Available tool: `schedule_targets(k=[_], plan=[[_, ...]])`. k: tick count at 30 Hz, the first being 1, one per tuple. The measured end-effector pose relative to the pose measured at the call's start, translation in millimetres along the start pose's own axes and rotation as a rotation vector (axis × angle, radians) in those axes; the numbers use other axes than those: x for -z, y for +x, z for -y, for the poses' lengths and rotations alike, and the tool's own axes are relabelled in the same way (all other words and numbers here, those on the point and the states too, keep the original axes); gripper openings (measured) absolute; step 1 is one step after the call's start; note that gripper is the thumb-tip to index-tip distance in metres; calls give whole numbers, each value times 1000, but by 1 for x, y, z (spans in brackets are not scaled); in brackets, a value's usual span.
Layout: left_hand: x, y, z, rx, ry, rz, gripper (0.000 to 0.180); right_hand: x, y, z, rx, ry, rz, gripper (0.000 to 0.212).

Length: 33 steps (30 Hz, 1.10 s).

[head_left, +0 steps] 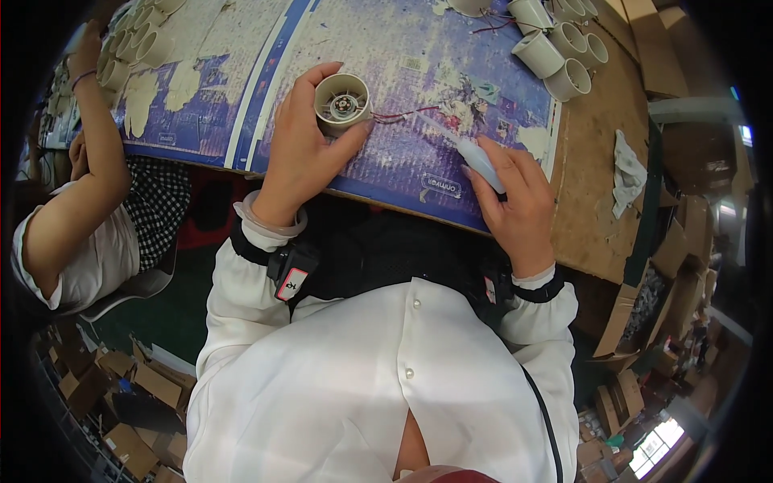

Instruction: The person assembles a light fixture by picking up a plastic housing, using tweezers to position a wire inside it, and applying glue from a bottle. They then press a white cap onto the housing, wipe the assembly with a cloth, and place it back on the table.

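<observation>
My left hand (304, 149) is wrapped round a cream cylindrical housing (330, 118), its open end facing up. Inside it sits a small motor (345, 105) with a round metal part and thin spokes. Red and dark wires (398, 117) trail from the housing to the right over the table. In my right hand (515, 189) is a pale, translucent squeeze bottle (481, 164) with a long thin nozzle (437, 126). The nozzle slants up and left toward the wires, apart from the housing; whether its tip touches the wires I cannot tell.
Worn blue and white printed cardboard (217, 97) covers the table. Several cream housings (568, 79) stand and lie at the far right, others (153, 48) at the far left. A white cloth (628, 173) lies at the right. A co-worker's arm (103, 145) reaches in at the left.
</observation>
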State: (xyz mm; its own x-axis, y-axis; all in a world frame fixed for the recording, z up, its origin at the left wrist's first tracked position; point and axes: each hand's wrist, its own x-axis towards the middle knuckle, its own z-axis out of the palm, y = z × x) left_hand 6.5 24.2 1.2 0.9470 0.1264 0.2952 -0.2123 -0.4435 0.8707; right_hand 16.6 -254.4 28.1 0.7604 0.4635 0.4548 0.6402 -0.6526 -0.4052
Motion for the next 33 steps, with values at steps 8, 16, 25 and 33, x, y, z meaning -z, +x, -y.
schedule_targets(k=[8,16,25,33], plan=[[2,-2,-5,90,-24,64,64,1,-3,7,-173,264,32,36],[5,-2,-2,92,-113,87,66,-1,-8,0,-149,221,86,39],[0,-3,0,87,-251,32,70,-2,-8,0,-141,161,97,40],[-1,-3,1,87,-265,25,71,-3,-7,1,-142,129,107,41]])
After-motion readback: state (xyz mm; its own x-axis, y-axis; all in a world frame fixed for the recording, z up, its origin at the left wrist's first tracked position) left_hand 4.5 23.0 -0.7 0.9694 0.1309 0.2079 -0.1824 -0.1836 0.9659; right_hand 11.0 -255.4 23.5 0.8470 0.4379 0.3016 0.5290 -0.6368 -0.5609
